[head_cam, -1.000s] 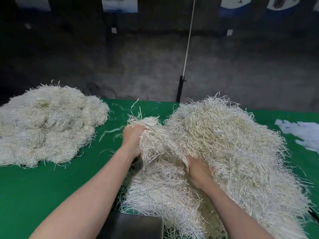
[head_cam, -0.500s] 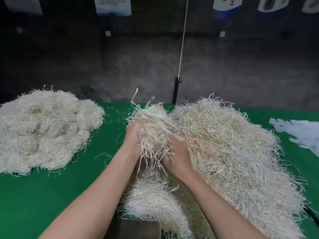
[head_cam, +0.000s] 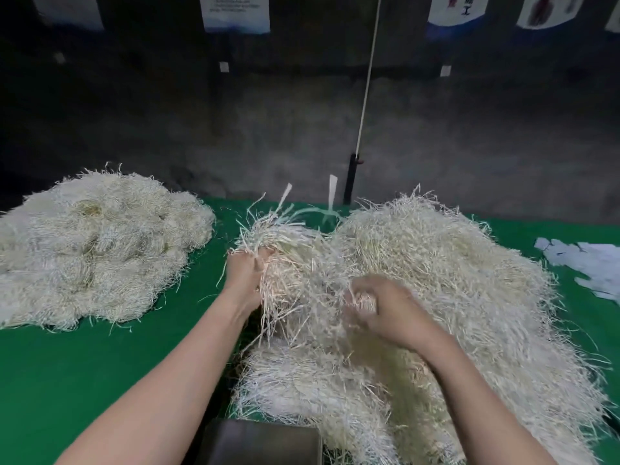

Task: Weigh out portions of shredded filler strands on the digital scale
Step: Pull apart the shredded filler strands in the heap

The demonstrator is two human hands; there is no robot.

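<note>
Right hand (head_cam: 385,307) has pulled away from left hand (head_cam: 246,276), both clutching strands (head_cam: 292,263).
Tease gently so ends above the fists stay bundled.

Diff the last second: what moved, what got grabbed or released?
The right hand rose from the big pile, joined the left hand on the lifted clump, then pulled rightward gripping a tuft. The left hand kept its grip. The left-side pile is unmoved.

Strand heap (head_cam: 97,250) left on table (head_cam: 84,370), larger heap (head_cam: 469,280) right.
</note>
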